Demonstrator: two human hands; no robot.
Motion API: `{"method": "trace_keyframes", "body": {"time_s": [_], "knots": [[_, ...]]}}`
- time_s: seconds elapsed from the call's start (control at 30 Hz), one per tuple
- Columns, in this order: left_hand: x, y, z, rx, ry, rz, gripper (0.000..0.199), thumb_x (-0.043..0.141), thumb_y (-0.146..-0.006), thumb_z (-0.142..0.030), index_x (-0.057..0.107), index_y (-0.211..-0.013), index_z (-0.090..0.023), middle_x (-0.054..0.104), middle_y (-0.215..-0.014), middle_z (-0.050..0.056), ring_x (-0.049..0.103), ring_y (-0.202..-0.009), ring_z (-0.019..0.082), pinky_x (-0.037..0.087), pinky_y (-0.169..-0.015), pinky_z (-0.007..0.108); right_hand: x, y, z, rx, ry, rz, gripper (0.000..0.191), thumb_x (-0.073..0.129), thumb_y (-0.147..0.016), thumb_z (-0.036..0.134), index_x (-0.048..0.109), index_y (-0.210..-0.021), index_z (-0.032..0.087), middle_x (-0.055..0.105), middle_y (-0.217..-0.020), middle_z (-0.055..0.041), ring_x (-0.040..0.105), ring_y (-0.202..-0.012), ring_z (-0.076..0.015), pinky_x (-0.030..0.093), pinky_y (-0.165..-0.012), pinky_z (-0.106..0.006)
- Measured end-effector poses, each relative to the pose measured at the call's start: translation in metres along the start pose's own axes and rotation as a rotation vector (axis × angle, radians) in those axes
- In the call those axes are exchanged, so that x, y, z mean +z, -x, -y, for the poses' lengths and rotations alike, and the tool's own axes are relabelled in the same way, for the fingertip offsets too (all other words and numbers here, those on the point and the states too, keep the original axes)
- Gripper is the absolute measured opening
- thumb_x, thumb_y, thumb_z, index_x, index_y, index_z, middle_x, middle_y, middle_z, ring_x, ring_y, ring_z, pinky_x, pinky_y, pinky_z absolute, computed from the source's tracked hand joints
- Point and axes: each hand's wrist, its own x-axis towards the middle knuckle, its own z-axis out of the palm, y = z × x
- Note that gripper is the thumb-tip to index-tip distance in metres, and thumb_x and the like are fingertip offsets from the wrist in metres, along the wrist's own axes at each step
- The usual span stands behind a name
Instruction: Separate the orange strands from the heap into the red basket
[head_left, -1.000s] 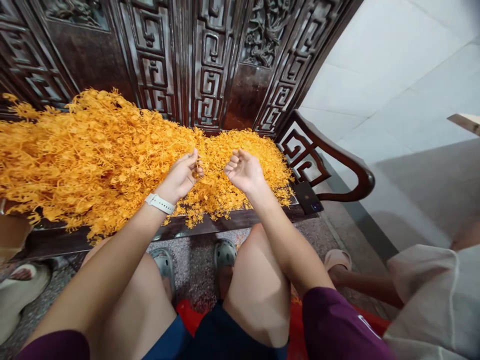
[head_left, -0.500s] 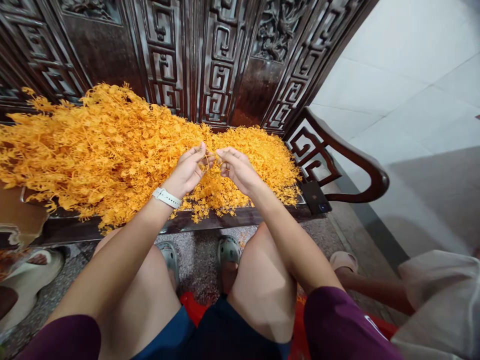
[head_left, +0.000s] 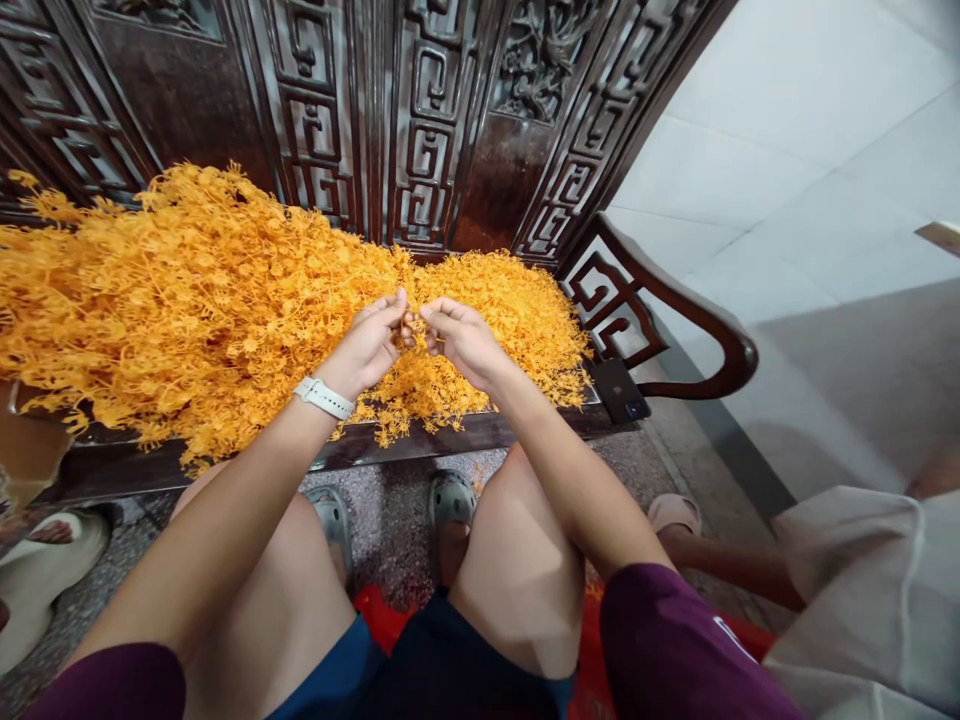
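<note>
Orange-yellow, spidery, plastic-looking sprigs (head_left: 225,300) are heaped along the seat of the dark, carved wooden bench (head_left: 499,190). Very light, springy handling is to be expected, with easy tangling; the thin stems are probably best pinched singly, since the fine tips might be snapped. Branching, star-like ends are packed densely, in one near-even colour. The bare left hand (head_left: 375,342) and bare right hand (head_left: 465,342) are held close together over the sprigs, fingers curled towards thumbs; whether anything is gripped cannot be told.
</note>
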Motion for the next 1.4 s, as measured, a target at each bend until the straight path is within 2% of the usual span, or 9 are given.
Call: {"method": "trace_keyframes", "body": {"time_s": [0.23, 0.47, 0.67, 0.83, 0.9, 1.03, 1.13, 1.27, 1.4], "knots": [[0.002, 0.004, -0.001, -0.043, -0.060, 0.063, 0.024, 0.064, -0.100, -0.013, 0.058, -0.077, -0.015, 0.055, -0.062, -0.003, 0.050, -0.048, 0.006, 0.042, -0.048, 0.017, -0.006, -0.001, -0.008, 0.021, 0.066, 0.169, 0.027, 0.082, -0.089, 0.037, 0.063, -0.085, 0.018, 0.067, -0.083, -0.0015, 0.050, -0.066, -0.0102, 0.039, -0.062, -0.025], [-0.002, 0.005, -0.001, -0.090, -0.007, 0.154, 0.026, 0.064, -0.100, -0.014, 0.055, -0.075, -0.017, 0.045, -0.053, -0.006, 0.044, -0.043, 0.006, 0.042, -0.046, 0.017, -0.006, 0.003, -0.004, 0.040, -0.095, 0.235, 0.037, 0.084, -0.088, 0.044, 0.058, -0.081, 0.019, 0.054, -0.074, 0.0031, 0.045, -0.064, -0.0094, 0.041, -0.062, -0.025], [0.000, 0.003, 0.000, 0.014, -0.072, 0.021, 0.014, 0.071, -0.097, -0.019, 0.065, -0.085, -0.016, 0.064, -0.075, -0.001, 0.058, -0.059, 0.009, 0.048, -0.053, 0.021, -0.012, 0.004, 0.009, 0.052, -0.037, 0.120, 0.034, 0.090, -0.080, 0.041, 0.068, -0.090, 0.018, 0.062, -0.078, 0.0023, 0.046, -0.063, -0.0076, 0.037, -0.059, -0.023], [-0.005, -0.001, 0.000, 0.109, -0.161, -0.096, 0.016, 0.081, -0.092, -0.032, 0.074, -0.090, -0.018, 0.060, -0.076, -0.001, 0.052, -0.063, 0.010, 0.043, -0.055, 0.021, -0.024, 0.003, 0.020, 0.024, -0.054, 0.015, 0.033, 0.093, -0.076, 0.034, 0.069, -0.097, 0.021, 0.061, -0.078, 0.0040, 0.047, -0.061, -0.0076, 0.038, -0.058, -0.023], [-0.006, -0.003, 0.000, 0.128, -0.171, -0.102, 0.017, 0.082, -0.092, -0.035, 0.075, -0.090, -0.019, 0.054, -0.072, -0.001, 0.047, -0.061, 0.010, 0.040, -0.055, 0.022, -0.030, 0.001, 0.024, 0.016, -0.147, -0.049, 0.032, 0.089, -0.080, 0.033, 0.068, -0.102, 0.022, 0.064, -0.081, 0.0032, 0.047, -0.061, -0.0080, 0.039, -0.058, -0.024], [-0.006, -0.004, 0.000, 0.142, -0.160, -0.075, 0.017, 0.080, -0.093, -0.035, 0.076, -0.091, -0.019, 0.052, -0.070, -0.002, 0.047, -0.060, 0.010, 0.042, -0.057, 0.022, -0.041, -0.004, 0.026, 0.047, -0.489, -0.268, 0.030, 0.063, -0.100, 0.050, 0.063, -0.099, 0.020, 0.062, -0.075, 0.0011, 0.046, -0.058, -0.0101, 0.041, -0.057, -0.026], [-0.003, -0.003, 0.001, 0.147, -0.126, -0.065, 0.016, 0.081, -0.093, -0.032, 0.075, -0.091, -0.017, 0.059, -0.075, -0.001, 0.052, -0.062, 0.009, 0.049, -0.061, 0.023, -0.042, -0.005, 0.023, 0.145, -0.579, -0.280, 0.034, 0.054, -0.104, 0.049, 0.063, -0.095, 0.017, 0.057, -0.066, 0.0019, 0.044, -0.054, -0.0097, 0.040, -0.054, -0.024], [-0.001, -0.001, 0.001, 0.103, -0.094, -0.087, 0.013, 0.079, -0.095, -0.029, 0.076, -0.097, -0.016, 0.068, -0.077, 0.001, 0.067, -0.068, 0.010, 0.057, -0.069, 0.022, -0.031, -0.003, 0.020, 0.197, -0.444, -0.169, 0.018, 0.061, -0.099, 0.033, 0.065, -0.092, 0.017, 0.057, -0.065, 0.0033, 0.042, -0.053, -0.0080, 0.035, -0.052, -0.023], [-0.002, -0.001, -0.002, 0.074, -0.071, -0.137, 0.010, 0.078, -0.095, -0.024, 0.073, -0.100, -0.016, 0.075, -0.080, 0.003, 0.074, -0.074, 0.011, 0.060, -0.074, 0.022, -0.018, 0.001, 0.016, 0.103, -0.104, -0.070, 0.014, 0.071, -0.092, 0.031, 0.065, -0.091, 0.019, 0.060, -0.072, 0.0025, 0.046, -0.058, -0.0085, 0.033, -0.056, -0.025]]}}
